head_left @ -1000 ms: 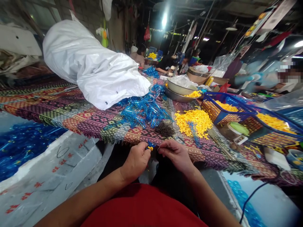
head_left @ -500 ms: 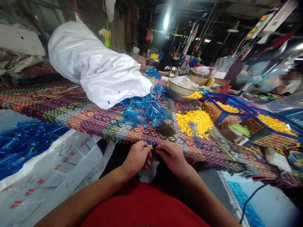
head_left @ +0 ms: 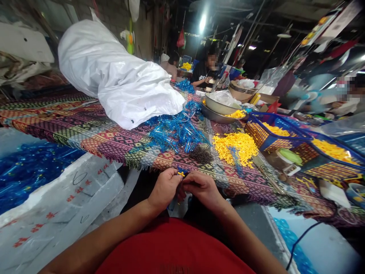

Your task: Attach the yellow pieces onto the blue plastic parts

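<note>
My left hand (head_left: 166, 186) is closed in a pinch on a small yellow piece (head_left: 181, 174), with a bit of blue beside it at the fingertips. Right against it, my right hand (head_left: 202, 187) has its fingers curled together; what they hold, if anything, is too small to name. Beyond the hands, on the patterned cloth (head_left: 119, 146), lie a heap of clear blue plastic parts (head_left: 176, 133), a small pile of dark beads (head_left: 200, 154) and a pile of yellow pieces (head_left: 236, 148) with a blue part on it.
A large white sack (head_left: 119, 76) lies at the back left. Blue baskets (head_left: 273, 131) of yellow pieces and stacked bowls (head_left: 219, 106) stand to the right. Boxes of blue parts (head_left: 37, 167) flank the table below. A person (head_left: 203, 72) sits across; a fan (head_left: 309, 95) is beyond.
My right hand has moved slightly left, so its fingers now meet the left fingertips. The yellow piece has turned a little. The view has shifted slightly.
</note>
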A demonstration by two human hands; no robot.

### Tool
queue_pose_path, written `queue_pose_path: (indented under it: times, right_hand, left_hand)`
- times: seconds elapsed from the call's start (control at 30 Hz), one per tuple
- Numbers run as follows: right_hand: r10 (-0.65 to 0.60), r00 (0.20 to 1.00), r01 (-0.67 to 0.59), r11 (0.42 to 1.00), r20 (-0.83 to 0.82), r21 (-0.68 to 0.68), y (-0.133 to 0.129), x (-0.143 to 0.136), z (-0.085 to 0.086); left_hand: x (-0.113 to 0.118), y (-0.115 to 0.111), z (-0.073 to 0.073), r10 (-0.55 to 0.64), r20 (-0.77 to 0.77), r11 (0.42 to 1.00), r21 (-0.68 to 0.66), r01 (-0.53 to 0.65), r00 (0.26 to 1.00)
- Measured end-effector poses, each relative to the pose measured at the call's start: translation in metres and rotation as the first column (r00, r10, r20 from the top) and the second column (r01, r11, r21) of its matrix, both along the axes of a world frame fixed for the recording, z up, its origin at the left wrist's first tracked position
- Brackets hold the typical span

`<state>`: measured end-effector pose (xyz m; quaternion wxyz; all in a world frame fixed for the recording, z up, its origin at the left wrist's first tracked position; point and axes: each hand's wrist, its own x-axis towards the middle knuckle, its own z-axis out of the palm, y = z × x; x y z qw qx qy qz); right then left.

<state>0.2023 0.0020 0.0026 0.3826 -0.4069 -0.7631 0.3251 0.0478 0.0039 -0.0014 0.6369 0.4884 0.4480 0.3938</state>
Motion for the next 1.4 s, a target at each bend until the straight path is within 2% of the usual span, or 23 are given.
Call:
queue_pose_path:
  times: [0.13,0.23,0.3,0.43,0.63,0.83,0.93,1.03,1.13,1.3,1.4]
  right_hand:
    - [-0.032,0.993,0.019,0.994,-0.116,-0.112,-0.001,-0.002,0.001]
    - [-0.101,0.968,0.041,0.966,-0.231,-0.253,-0.002,-0.004,0.002]
    - [-0.138,0.954,0.054,0.952,-0.264,-0.301,-0.002,-0.005,0.001]
    - [-0.181,0.951,0.114,0.959,-0.250,-0.260,-0.002,-0.007,-0.002]
    - [-0.235,0.964,0.227,0.971,-0.125,-0.079,-0.002,-0.005,-0.007]
    - [-0.202,0.963,0.165,0.965,-0.177,-0.204,-0.003,-0.003,-0.005]
    - [-0.212,0.965,0.185,0.968,-0.155,-0.167,-0.003,-0.002,-0.004]
    - [-0.218,0.968,0.216,0.976,-0.124,-0.031,-0.002,0.000,-0.004]
    - [-0.204,0.973,0.215,0.971,-0.105,0.104,0.000,0.004,-0.003]
    - [-0.100,0.995,0.100,0.989,-0.006,0.107,0.005,0.013,0.001]
    - [-0.028,0.999,0.024,0.995,0.043,0.100,0.009,0.018,0.001]
  left_hand:
    - [-0.002,0.000,0.001,-0.011,-0.034,1.000,0.020,0.012,0.999]
    - [-0.004,0.000,0.002,-0.009,-0.173,0.995,0.095,0.025,0.985]
    - [-0.005,0.001,0.002,0.014,-0.263,0.986,0.165,0.031,0.965]
    - [-0.007,0.000,0.000,0.043,-0.382,0.955,0.287,0.074,0.923]
    - [-0.008,-0.003,0.000,0.087,-0.500,0.907,0.397,0.138,0.862]
    - [-0.007,-0.005,0.001,0.128,-0.585,0.840,0.493,0.226,0.801]
    - [-0.007,-0.005,0.001,0.116,-0.590,0.835,0.494,0.244,0.799]
    - [-0.007,-0.004,0.002,0.101,-0.570,0.837,0.492,0.240,0.816]
    - [-0.008,-0.003,0.004,0.038,-0.512,0.865,0.447,0.229,0.858]
    - [-0.011,-0.001,0.009,-0.183,-0.341,0.938,0.220,0.267,0.922]
    - [-0.013,0.000,0.012,-0.285,-0.225,0.947,0.086,0.311,0.932]
